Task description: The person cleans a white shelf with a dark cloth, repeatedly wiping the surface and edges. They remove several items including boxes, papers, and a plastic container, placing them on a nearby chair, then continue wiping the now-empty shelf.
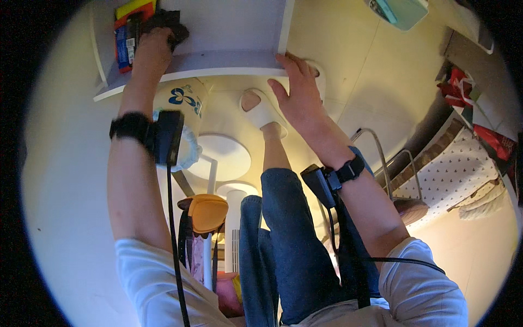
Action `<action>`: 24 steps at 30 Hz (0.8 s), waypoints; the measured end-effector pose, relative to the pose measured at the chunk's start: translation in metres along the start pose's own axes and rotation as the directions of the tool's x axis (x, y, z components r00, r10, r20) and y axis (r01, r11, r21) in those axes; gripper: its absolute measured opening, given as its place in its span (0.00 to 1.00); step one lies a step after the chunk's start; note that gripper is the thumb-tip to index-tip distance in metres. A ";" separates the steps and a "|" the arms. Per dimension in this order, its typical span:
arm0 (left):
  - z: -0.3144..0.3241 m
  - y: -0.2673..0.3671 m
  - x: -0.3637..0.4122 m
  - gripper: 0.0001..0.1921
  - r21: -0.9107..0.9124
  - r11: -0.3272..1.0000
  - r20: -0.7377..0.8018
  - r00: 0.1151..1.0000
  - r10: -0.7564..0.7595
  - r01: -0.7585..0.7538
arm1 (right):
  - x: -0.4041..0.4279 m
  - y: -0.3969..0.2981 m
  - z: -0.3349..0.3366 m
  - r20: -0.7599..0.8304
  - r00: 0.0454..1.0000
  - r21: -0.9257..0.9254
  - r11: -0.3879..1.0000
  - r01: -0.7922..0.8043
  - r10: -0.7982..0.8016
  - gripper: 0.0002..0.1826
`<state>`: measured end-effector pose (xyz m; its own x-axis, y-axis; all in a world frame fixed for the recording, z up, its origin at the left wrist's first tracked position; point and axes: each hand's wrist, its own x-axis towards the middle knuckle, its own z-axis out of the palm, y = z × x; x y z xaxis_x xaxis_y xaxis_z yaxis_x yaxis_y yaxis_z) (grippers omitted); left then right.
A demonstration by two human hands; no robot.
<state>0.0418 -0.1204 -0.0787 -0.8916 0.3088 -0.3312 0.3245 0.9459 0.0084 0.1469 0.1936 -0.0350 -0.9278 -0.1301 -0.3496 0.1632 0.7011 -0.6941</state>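
Observation:
My left hand [154,49] reaches into the left end of a white open drawer or shelf box [237,72] with a grey-lilac inside. Its fingers close on a dark crumpled item [173,25], perhaps cloth or plastic; motion blur hides the detail. Beside that hand, against the left wall, stand or lie colourful flat packets [122,45] in red, blue and yellow, one with a barcode label. My right hand [301,92] is at the box's near right corner, fingers spread, the fingertips touching the edge. It holds nothing that I can see.
Below the box stands a patterned waste bin [179,96] with a bluish liner, near a round white base [224,157]. An orange bag [208,212] hangs by my legs. A metal-framed chair or stool [410,208] and a patterned cushion or mat [449,175] are on the right.

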 end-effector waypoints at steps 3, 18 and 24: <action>0.033 0.003 0.020 0.14 0.097 0.995 0.490 0.869 -0.071 0.026 | -0.002 0.001 0.001 0.019 0.998 0.084 0.994 -0.069 0.068 0.28; 0.037 0.157 0.089 0.15 -0.339 0.940 0.548 0.821 0.158 0.046 | -0.004 0.007 0.006 0.016 0.958 0.299 0.913 -0.279 0.288 0.30; 0.041 0.144 0.087 0.18 -0.543 0.835 0.472 0.854 0.220 0.085 | -0.003 0.010 0.007 -0.026 0.965 0.347 0.908 -0.235 0.259 0.28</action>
<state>0.0242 0.0385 -0.1451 -0.5410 0.4247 -0.7259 0.0242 0.8706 0.4914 0.1535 0.1961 -0.0452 -0.8621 0.0743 -0.5013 0.4822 0.4242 -0.7665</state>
